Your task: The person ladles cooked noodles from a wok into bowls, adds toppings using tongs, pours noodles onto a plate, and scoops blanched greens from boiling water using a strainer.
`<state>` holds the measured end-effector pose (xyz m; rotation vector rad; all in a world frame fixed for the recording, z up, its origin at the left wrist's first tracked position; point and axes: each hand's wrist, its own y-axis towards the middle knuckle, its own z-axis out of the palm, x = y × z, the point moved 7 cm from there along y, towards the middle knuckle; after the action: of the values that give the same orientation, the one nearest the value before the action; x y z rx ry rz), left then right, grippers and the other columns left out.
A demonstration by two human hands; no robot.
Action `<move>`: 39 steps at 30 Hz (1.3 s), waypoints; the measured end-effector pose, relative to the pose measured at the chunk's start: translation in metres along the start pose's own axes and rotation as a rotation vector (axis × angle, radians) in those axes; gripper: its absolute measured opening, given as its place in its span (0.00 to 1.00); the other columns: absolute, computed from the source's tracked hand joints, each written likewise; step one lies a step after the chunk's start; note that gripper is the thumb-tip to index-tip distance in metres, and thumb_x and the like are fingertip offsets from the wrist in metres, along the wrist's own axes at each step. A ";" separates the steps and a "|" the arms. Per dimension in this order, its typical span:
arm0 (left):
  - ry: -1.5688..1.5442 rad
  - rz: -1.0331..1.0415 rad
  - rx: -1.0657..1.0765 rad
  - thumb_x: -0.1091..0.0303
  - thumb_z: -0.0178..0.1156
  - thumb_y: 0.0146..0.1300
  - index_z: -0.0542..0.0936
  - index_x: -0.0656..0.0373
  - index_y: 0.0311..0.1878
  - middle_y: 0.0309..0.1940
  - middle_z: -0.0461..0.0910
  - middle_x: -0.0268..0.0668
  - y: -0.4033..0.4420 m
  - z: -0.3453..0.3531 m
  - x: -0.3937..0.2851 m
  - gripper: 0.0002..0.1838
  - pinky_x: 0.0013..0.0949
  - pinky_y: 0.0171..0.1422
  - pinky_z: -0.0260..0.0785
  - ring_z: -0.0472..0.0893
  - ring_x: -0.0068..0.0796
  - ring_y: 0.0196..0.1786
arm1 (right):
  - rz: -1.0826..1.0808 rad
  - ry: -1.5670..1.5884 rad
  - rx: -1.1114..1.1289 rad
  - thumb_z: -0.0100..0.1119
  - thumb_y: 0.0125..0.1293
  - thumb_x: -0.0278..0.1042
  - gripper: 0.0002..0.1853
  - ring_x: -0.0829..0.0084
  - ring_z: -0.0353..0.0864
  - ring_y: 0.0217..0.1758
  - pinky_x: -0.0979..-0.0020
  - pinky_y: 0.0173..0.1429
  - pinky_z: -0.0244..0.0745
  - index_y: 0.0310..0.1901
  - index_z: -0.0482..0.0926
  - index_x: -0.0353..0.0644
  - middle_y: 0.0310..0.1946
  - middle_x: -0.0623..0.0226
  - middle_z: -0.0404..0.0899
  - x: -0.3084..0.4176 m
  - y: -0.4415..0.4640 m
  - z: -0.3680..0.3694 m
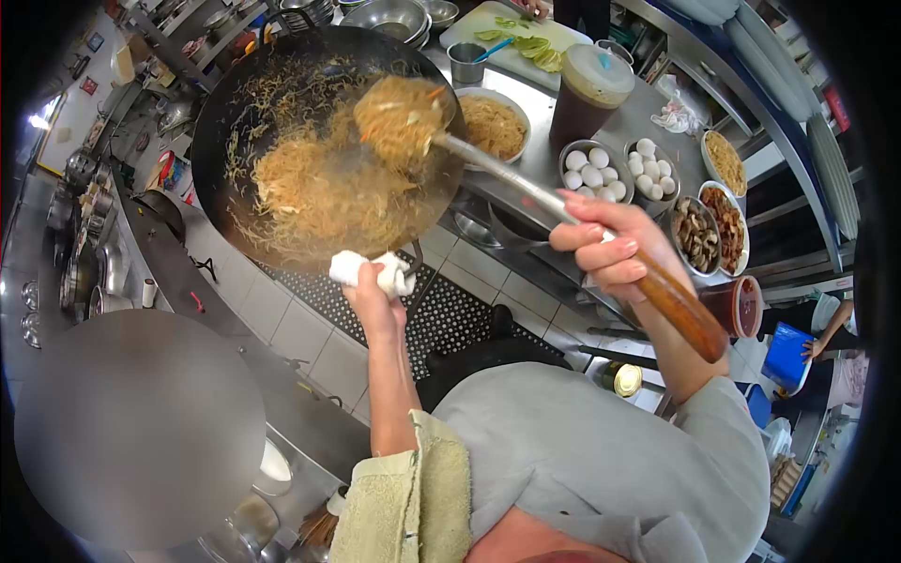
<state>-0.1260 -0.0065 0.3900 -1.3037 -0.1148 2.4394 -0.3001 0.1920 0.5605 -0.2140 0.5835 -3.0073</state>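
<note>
A large dark wok (216, 122) holds fried noodles (310, 192), with steam over them. My left hand (374, 296) is closed around a folded white cloth (352, 267) at the wok's near edge. The wooden handle of a long metal ladle (507, 183) is in my right hand (615, 249), right of the wok. The ladle's head is heaped with noodles (399, 117) and hangs over the wok's right side. Beside the wok stands a white plate (526, 117) of noodles.
Bowls of eggs (593, 174), mushrooms (696, 235) and browned food (727, 225) stand on the right counter. A lidded jug (587, 94) is behind them. Another person's hand (535, 9) is at the cutting board (488, 19); a different person holds a blue container (786, 357).
</note>
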 end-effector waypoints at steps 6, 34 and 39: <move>-0.035 0.077 -0.046 0.77 0.52 0.53 0.69 0.63 0.38 0.31 0.73 0.36 0.042 0.025 0.024 0.08 0.32 0.35 0.74 0.78 0.30 0.30 | -0.160 -0.401 -0.134 0.44 0.73 0.32 0.13 0.90 0.57 0.11 0.85 0.07 0.54 0.55 0.62 0.41 0.23 0.73 0.60 0.069 -0.034 -0.017; 0.070 0.091 -0.120 0.76 0.52 0.53 0.70 0.66 0.43 0.36 0.74 0.39 0.038 0.019 0.001 0.13 0.34 0.41 0.74 0.78 0.33 0.36 | -0.821 -1.776 -0.604 0.56 0.60 0.27 0.36 0.56 0.75 0.23 0.61 0.36 0.73 0.71 0.57 0.43 0.29 0.43 0.77 0.127 0.006 -0.165; 0.051 0.066 -0.097 0.76 0.53 0.53 0.70 0.66 0.42 0.34 0.75 0.39 0.037 0.021 0.005 0.12 0.36 0.39 0.75 0.79 0.33 0.34 | -0.559 -1.321 -0.525 0.53 0.63 0.24 0.35 0.75 0.69 0.15 0.71 0.21 0.68 0.72 0.55 0.44 0.21 0.63 0.73 0.118 -0.002 -0.130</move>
<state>-0.1557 -0.0368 0.3893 -1.4309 -0.1812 2.4811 -0.4361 0.2303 0.4564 -2.3668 1.1325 -2.1514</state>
